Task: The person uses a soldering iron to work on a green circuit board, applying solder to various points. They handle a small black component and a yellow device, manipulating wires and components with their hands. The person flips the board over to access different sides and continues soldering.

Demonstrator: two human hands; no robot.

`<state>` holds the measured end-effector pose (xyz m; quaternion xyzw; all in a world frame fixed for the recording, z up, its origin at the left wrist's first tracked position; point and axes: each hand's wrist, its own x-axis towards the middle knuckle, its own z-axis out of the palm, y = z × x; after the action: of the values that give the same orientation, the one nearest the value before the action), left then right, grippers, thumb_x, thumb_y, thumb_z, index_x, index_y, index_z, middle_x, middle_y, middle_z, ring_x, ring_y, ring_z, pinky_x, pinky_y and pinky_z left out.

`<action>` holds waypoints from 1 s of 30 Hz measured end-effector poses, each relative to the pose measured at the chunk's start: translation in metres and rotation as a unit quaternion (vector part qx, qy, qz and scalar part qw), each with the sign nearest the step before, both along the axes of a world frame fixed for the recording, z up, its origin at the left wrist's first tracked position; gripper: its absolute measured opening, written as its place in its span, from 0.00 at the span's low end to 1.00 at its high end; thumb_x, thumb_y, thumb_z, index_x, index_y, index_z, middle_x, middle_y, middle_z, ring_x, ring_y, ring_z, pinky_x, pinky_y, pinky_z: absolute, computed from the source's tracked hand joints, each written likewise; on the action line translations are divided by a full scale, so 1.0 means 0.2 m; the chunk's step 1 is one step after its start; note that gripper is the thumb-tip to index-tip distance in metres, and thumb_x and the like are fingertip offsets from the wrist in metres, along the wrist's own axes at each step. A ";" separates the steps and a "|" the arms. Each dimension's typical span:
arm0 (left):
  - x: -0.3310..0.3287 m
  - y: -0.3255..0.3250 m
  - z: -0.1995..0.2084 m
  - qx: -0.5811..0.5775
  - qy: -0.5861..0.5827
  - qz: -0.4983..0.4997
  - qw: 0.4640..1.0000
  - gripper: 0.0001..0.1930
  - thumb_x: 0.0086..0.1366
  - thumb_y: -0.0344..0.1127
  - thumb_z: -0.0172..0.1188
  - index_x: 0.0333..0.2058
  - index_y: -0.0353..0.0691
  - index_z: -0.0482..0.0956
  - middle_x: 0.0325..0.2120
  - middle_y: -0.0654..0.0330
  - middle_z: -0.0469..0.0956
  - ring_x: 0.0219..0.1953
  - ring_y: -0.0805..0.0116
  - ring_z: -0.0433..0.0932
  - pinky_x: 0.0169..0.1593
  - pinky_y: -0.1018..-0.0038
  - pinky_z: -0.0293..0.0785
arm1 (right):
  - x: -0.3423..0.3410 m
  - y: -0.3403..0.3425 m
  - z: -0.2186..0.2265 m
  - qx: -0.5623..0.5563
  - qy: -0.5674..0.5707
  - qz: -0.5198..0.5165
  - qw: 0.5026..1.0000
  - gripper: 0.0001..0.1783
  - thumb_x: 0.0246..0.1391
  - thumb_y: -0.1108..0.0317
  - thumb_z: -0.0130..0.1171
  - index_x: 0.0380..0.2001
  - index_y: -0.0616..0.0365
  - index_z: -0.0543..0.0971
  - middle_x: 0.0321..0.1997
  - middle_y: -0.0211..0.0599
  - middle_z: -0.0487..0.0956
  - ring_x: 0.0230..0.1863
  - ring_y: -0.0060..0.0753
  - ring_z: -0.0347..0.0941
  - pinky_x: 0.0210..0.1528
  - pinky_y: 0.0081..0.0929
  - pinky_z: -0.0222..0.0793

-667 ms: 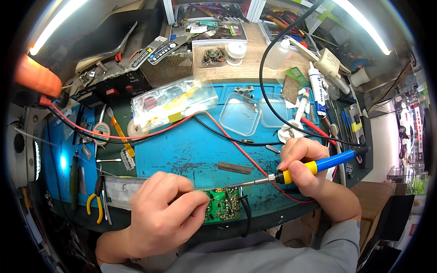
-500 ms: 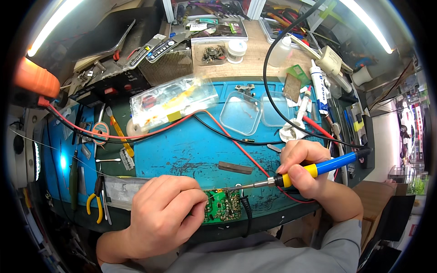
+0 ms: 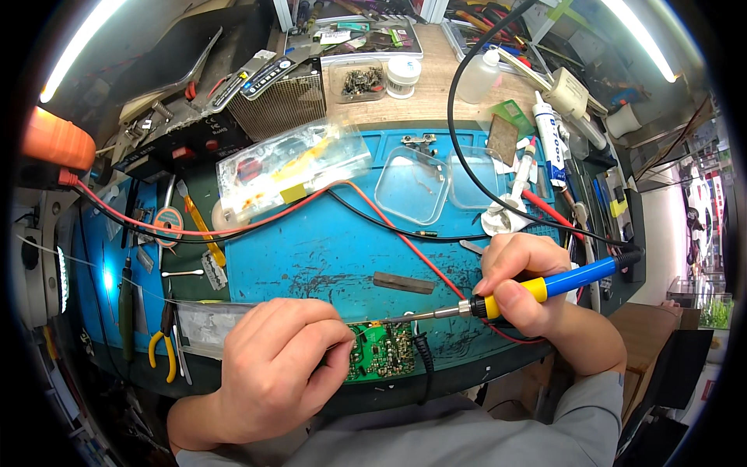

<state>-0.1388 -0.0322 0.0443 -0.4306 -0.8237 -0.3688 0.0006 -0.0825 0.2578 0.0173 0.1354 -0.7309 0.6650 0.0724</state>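
A soldering iron (image 3: 572, 282) with a blue and yellow handle is held like a pen in my right hand (image 3: 525, 276). Its tip rests at the top edge of a green circuit board (image 3: 381, 352) crowded with small parts. My left hand (image 3: 284, 350) is closed in a pinch over the board's left part, which it hides. A thin silvery solder wire (image 3: 117, 272) runs in from the left toward this hand. A fine end of it shows past the fingertips, close to the iron's tip. A black cable (image 3: 424, 358) leaves the board's right side.
The board lies near the front of a blue mat (image 3: 311, 268). Behind it are a dark flat bar (image 3: 403, 282), red and black leads, and clear plastic boxes (image 3: 411, 187). Yellow-handled pliers (image 3: 162, 350) lie left; the iron's black cord (image 3: 453, 109) loops over the right side.
The whole view has shifted slightly. Both hands keep nearly the same grip and place, and the iron's tip stays at the board's top edge.
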 end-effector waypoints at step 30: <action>0.00 0.00 -0.01 0.002 0.001 0.005 1.000 0.11 0.49 0.22 0.70 0.32 0.37 0.80 0.31 0.59 0.79 0.30 0.58 0.79 0.33 0.66 0.74 | -0.03 0.03 -0.01 -0.006 -0.009 0.065 0.998 0.03 0.51 0.72 0.63 0.28 0.60 0.81 0.24 0.31 0.79 0.23 0.21 0.68 0.25 0.20 0.60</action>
<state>-0.1378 -0.0318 0.0428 -0.4273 -0.8250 -0.3699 0.0040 -0.0892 0.2635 0.0155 0.1759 -0.7170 0.6741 0.0236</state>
